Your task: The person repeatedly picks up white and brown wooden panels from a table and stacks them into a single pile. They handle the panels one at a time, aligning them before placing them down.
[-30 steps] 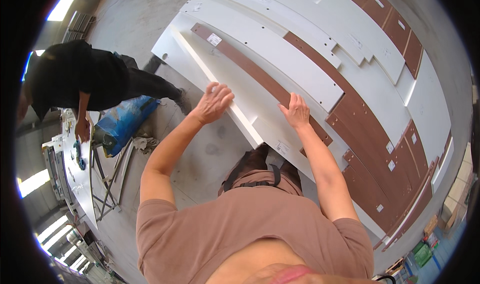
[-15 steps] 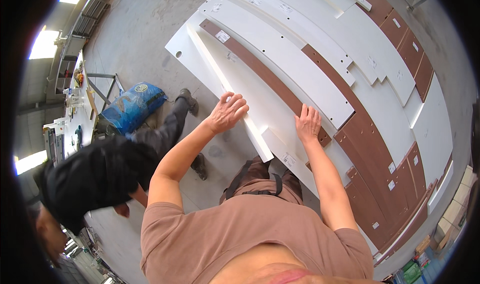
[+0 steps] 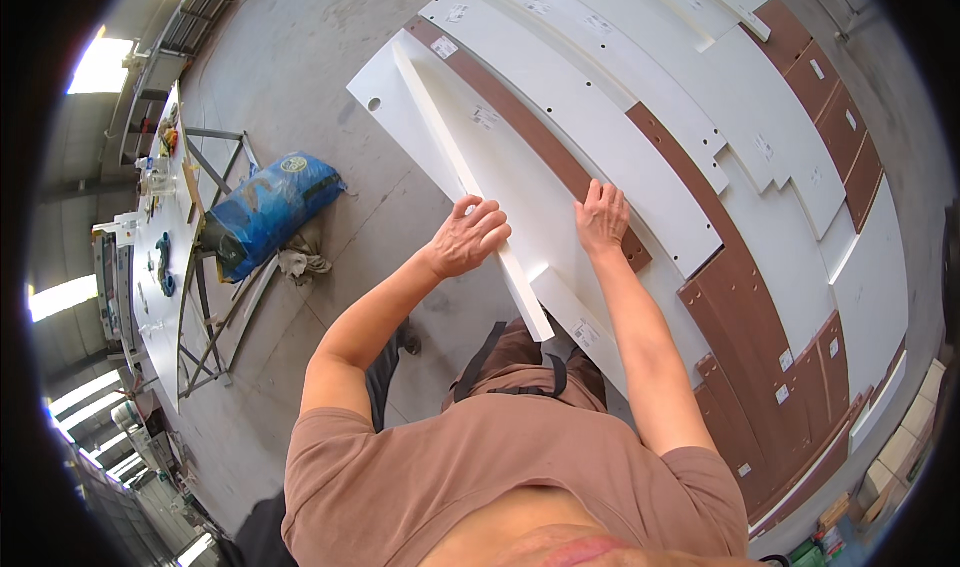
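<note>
My left hand [image 3: 468, 237] is closed around a long, narrow white board [image 3: 432, 117], its thumb and fingers over the near half of the strip. That board lies slantwise above a wide white panel [image 3: 376, 75] that has a round hole near its far corner. My right hand [image 3: 602, 219] rests, fingers outstretched and close together, on a long brown board [image 3: 520, 115] with a white label at its far end. Between my hands, near my waist, a short white piece [image 3: 572, 312] with a label sticks out. What lies under my right palm is hidden.
White and brown panels [image 3: 740, 297] with holes and labels overlap in a broad pile to my right. A blue wrapped bundle [image 3: 275, 207] lies on the floor at left, near a long worktable [image 3: 160, 302] on a metal frame. Another person's dark trouser leg [image 3: 384, 375] shows behind my left arm.
The co-worker has moved from the left to behind me, mostly out of view. My right hand has shifted slightly left over the brown board. My left hand keeps its grip.
</note>
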A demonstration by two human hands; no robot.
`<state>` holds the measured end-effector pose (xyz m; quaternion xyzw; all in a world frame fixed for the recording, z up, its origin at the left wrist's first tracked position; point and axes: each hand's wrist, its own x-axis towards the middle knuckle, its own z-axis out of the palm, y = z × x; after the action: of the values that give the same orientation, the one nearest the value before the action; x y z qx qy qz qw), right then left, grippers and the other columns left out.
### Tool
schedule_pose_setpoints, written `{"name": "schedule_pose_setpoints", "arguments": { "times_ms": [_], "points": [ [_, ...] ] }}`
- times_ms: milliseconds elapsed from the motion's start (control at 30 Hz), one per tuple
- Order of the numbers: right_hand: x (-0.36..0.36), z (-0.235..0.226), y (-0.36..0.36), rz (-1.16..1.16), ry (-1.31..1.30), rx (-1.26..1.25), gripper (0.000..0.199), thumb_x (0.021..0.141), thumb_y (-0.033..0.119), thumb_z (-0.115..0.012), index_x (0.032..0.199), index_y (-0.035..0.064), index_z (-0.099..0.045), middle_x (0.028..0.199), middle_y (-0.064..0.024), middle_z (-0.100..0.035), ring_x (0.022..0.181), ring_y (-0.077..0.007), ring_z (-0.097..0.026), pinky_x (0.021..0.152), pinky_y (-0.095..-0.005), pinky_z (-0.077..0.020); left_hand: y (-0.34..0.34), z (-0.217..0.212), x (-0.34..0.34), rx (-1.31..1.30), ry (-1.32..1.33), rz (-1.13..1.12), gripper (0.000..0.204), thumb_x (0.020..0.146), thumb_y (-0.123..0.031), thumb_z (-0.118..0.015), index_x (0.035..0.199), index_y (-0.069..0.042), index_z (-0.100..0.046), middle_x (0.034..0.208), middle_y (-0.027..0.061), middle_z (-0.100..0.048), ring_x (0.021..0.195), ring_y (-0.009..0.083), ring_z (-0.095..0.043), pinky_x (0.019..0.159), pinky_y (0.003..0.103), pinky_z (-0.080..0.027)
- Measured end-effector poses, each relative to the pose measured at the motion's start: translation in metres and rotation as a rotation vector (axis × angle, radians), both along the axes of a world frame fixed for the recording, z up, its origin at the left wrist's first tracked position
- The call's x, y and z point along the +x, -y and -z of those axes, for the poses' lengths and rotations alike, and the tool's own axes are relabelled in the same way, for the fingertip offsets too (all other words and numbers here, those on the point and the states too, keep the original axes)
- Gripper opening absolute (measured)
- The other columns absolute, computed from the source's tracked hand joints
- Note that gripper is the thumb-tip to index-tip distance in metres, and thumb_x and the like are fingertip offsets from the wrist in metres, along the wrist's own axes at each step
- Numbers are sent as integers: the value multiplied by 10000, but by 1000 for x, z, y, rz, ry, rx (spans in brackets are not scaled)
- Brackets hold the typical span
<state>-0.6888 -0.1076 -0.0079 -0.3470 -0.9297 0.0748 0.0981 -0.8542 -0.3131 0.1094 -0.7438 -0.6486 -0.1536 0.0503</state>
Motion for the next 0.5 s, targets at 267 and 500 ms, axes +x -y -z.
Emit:
{"name": "schedule_pose_setpoints", "arguments": {
  "times_ms": [267,500],
  "points": [
    [-13,1,-15,50,46,42,381,792,316,-757,1008,92,-538,1007,-90,-565,957,-266,-587,741,-420,-491,-1,3,-1,6,36,1,286,760,-63,-621,1015,-128,-509,1020,24,-545,1098,203,-544,1038,410,-325],
    [-11,3,-15,76,131,64,294,802,282,-698,934,75,-537,975,-97,-574,907,-259,-579,709,-409,-475,-5,-1,1,17,40,-12,274,770,-62,-619,1017,-129,-520,1022,24,-552,1097,204,-545,1046,412,-320]
  ]
}}
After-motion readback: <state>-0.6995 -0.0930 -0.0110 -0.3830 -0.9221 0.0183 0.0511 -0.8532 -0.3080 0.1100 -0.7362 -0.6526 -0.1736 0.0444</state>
